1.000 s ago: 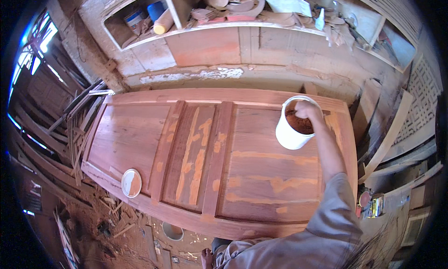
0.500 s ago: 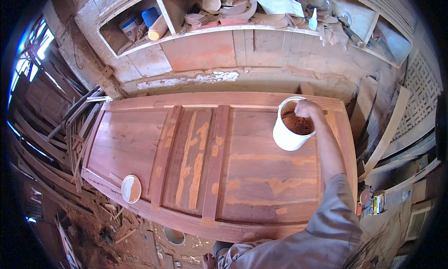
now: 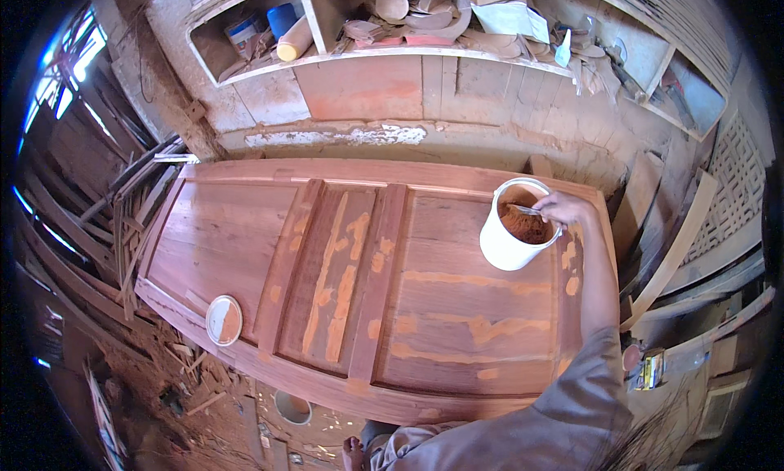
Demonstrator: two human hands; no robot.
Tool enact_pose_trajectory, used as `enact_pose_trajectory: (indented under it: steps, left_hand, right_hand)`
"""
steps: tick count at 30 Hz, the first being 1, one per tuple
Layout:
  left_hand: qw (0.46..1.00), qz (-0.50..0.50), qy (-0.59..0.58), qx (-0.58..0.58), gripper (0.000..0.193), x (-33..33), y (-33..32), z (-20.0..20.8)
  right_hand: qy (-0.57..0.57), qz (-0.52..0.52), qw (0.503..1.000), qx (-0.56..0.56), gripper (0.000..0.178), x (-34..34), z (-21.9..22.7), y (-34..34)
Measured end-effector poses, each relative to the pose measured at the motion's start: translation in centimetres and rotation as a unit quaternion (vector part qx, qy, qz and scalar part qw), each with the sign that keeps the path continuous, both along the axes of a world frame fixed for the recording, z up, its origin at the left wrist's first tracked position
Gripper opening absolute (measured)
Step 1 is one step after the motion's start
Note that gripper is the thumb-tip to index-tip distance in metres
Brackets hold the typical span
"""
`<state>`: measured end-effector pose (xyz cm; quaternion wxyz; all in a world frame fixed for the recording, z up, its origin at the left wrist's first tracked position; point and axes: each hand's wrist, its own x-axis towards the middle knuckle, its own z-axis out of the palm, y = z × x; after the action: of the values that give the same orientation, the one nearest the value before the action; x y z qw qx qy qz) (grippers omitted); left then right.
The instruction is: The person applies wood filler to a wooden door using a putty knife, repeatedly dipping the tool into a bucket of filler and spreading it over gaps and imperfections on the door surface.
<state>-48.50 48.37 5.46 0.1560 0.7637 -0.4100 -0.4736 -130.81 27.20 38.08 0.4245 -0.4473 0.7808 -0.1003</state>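
My right hand (image 3: pixel 565 210) is at the right rim of a white bucket (image 3: pixel 510 246), fingers pinched round a thin metal blade that looks like a putty knife (image 3: pixel 527 210). The blade slants into the bucket, over reddish-brown powder or filler (image 3: pixel 527 227). Beneath the bucket lies a large panelled wooden door (image 3: pixel 457 251), with orange-brown filler patches (image 3: pixel 506 328) smeared over its panels and rails. Low at the bottom edge, beside my clothing, my left hand (image 3: pixel 353 455) shows small and partly cut off. Whether its fingers hold anything is unclear.
A round white lid (image 3: pixel 224 321) smeared with filler rests on the door's near left edge. Shelves (image 3: pixel 343 61) of sanding discs, bottles and scraps run along the wall. Planks (image 3: pixel 671 250) lean at the right. Wood offcuts and a bucket (image 3: pixel 292 407) are on the floor.
My right hand has drawn back from inside the bucket to its right rim, so the metal blade now shows. The whole view has shifted slightly.
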Motion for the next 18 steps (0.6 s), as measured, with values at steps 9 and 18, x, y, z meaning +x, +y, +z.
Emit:
enact_pose_trajectory:
  steps: [9,18]
  left_hand:
    - [0.999,0.000,-0.008,-0.036,0.032,0.2,0.1,-0.1]
    - [0.999,-0.013,-0.020,-0.025,0.039,0.5,0.3,0.0]
  right_hand:
    - [-0.186,-0.223,0.946,-0.147,0.024,4.2,0.8,7.3]
    - [0.295,0.003,0.946,-0.133,0.028,6.7,-0.2,0.3]
